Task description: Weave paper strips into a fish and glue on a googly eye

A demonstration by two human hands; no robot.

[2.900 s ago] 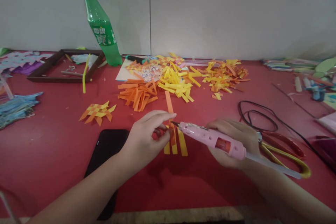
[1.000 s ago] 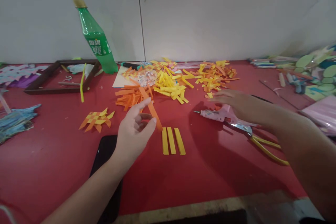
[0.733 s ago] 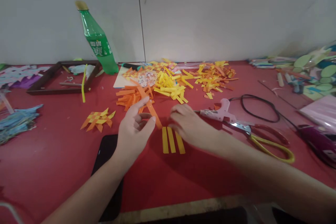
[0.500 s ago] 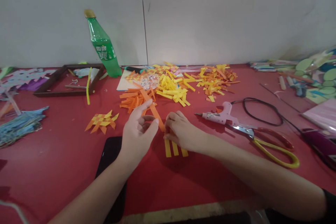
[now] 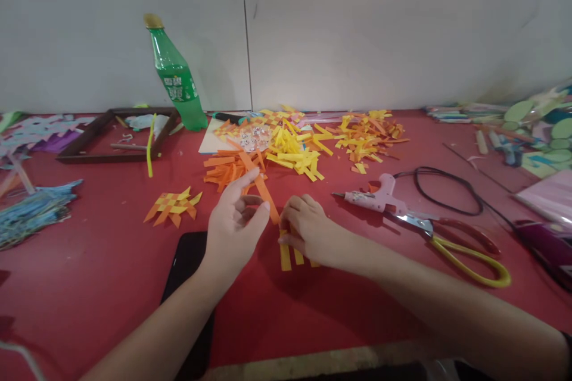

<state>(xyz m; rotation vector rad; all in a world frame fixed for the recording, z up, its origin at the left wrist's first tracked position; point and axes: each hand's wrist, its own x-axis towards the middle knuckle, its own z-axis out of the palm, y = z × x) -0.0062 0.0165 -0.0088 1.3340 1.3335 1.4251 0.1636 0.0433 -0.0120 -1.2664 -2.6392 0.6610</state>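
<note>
My left hand (image 5: 235, 226) pinches an orange paper strip (image 5: 258, 181) between thumb and fingers, the strip slanting up and away from it. My right hand (image 5: 307, 231) lies with curled fingers on three yellow paper strips (image 5: 286, 256) that sit side by side on the red table (image 5: 357, 303); whether it grips them I cannot make out. The two hands nearly touch. A pink glue gun (image 5: 374, 197) rests on the table to the right of my right hand, its nozzle pointing left.
Piles of orange strips (image 5: 223, 166) and yellow strips (image 5: 295, 152) lie behind the hands. A woven orange-yellow piece (image 5: 172, 207) and a black phone (image 5: 190, 274) sit to the left. Scissors (image 5: 451, 238), a black cord (image 5: 442, 193), a green bottle (image 5: 175, 74) and a dark wooden frame (image 5: 111, 137) ring the area.
My right hand put the glue gun down on the table at the right, then came back left and settled onto the yellow strips. My left hand lifted the orange strip off them and holds it.
</note>
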